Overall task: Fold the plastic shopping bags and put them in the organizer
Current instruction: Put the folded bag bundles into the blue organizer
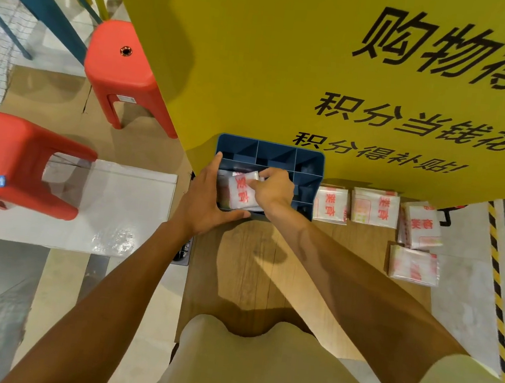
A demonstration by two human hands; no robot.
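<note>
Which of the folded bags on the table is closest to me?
The lowest folded bag, at the table's right edge. The other three lie farther back, beside the organizer.

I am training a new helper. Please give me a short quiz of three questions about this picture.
1. True or false: the organizer is red.
2. How many folded bags lie on the table, outside the organizer?
3. Which hand pinches the bag going into the organizer? A) left hand B) right hand

Key: 1 false, it is blue; 2 four; 3 B, while the left hand steadies the organizer's near left corner.
</note>
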